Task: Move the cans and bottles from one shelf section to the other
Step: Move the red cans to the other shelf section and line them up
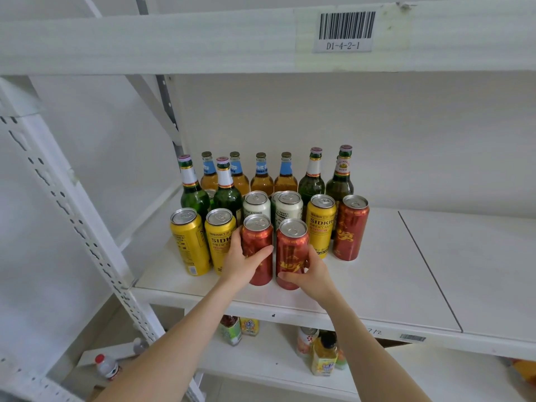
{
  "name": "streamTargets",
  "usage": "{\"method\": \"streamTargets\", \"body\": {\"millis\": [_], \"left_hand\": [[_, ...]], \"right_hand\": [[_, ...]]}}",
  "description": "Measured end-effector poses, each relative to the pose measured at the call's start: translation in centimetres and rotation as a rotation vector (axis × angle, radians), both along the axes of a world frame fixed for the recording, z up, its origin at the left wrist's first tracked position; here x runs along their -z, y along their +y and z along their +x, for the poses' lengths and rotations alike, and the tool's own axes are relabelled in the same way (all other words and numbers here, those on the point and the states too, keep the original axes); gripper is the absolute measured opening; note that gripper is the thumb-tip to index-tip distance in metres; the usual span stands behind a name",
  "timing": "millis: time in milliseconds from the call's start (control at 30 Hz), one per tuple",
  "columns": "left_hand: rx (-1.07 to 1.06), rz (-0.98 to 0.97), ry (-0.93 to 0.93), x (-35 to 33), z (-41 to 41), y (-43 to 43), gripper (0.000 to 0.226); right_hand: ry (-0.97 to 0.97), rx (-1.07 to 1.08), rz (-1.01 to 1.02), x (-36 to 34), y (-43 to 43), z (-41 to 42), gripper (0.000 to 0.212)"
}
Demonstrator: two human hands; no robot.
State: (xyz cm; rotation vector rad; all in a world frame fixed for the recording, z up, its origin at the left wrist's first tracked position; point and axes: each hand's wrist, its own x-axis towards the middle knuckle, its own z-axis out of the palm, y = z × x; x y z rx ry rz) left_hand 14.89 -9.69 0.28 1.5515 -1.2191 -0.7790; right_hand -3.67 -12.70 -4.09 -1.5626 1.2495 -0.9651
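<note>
A red can (256, 242) is clasped by the left hand (240, 261), the thumb laid across its front and the fingers wrapped round its left side; a second red can (291, 248), just beside it, is gripped low down by the right hand (311, 274), the fingers curled about its base. Both cans are held upright at the front of the cluster, and whether their bases have left the board cannot be told. Close around them are ranged two yellow cans (219, 236) to the left, two white cans (288, 207) behind, and another yellow can (320, 224) and a third red can (351, 227) to the right; green bottles (227, 192) and amber bottles (261, 177) are lined up at the back. Everything is gathered on the left shelf section (362, 285), while the right shelf section (478, 271), beyond a seam (429, 268) in the board, is seen bare. A barcode label (345, 30) is fixed to the beam above, and other drinks (324, 355) are stored on the shelf below. The step in hand is judged to be the pick-up of the first pair, so the task is barely begun. A straight lift is called for next, so that the neighbouring cans are not knocked, then a carry to the right across the seam, where the pair should be set down upright and well back, with room left for the rest
</note>
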Motion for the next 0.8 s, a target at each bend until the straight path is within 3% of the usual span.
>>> {"method": "streamTargets", "body": {"millis": [633,800], "left_hand": [[0.031,-0.025,0.146,-0.4,-0.4,3.2,0.064],[0.026,-0.020,0.162,-1.2,-0.3,5.0,0.074]], "right_hand": [[-0.253,0.054,0.062,-2.3,4.2,-1.6,0.056],[-0.237,0.091,0.038,-2.8,6.0,-1.8,0.056]]}}
